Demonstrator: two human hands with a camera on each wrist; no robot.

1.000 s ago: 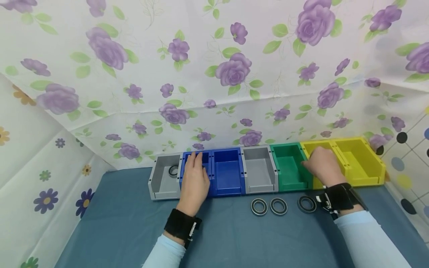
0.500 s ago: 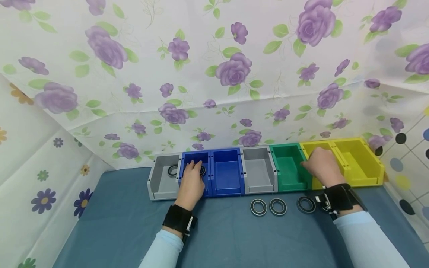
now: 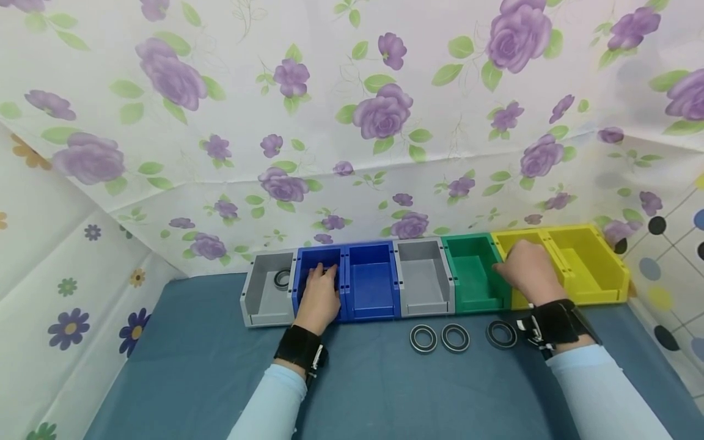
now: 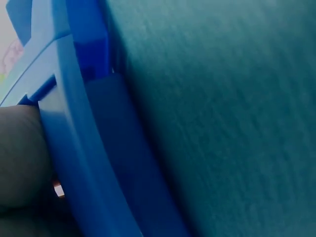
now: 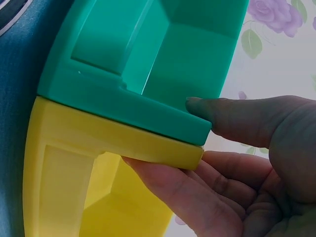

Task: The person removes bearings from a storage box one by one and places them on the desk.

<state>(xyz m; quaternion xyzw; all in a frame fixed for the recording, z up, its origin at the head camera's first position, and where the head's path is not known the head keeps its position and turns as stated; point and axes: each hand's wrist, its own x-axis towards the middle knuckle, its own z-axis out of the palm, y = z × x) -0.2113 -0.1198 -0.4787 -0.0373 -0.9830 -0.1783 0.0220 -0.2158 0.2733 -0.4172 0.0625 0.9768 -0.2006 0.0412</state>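
My left hand (image 3: 319,298) reaches down into the left blue bin (image 3: 297,260), its fingers inside. A dark sliver of a bearing shows by the fingertips in the head view; the rest is hidden, and I cannot tell whether the hand grips it. The left wrist view shows part of the hand (image 4: 22,158) against the blue bin's wall (image 4: 84,143). My right hand (image 3: 530,272) pinches the adjoining walls of the green bin (image 5: 148,111) and the yellow bin (image 5: 143,145), thumb (image 5: 237,116) on the green side, fingers (image 5: 182,192) on the yellow.
One bearing (image 3: 282,279) lies in the left grey bin (image 3: 269,319). Another blue bin (image 3: 374,287), a grey bin (image 3: 425,278) and a second yellow bin (image 3: 588,256) complete the row. Three bearings, including a darker one (image 3: 502,335), lie on the blue cloth before it. A floral sheet hangs behind.
My left hand has gone lower into the left blue bin, and the bearing seen beside its fingers is now mostly covered. My right hand has kept its hold.
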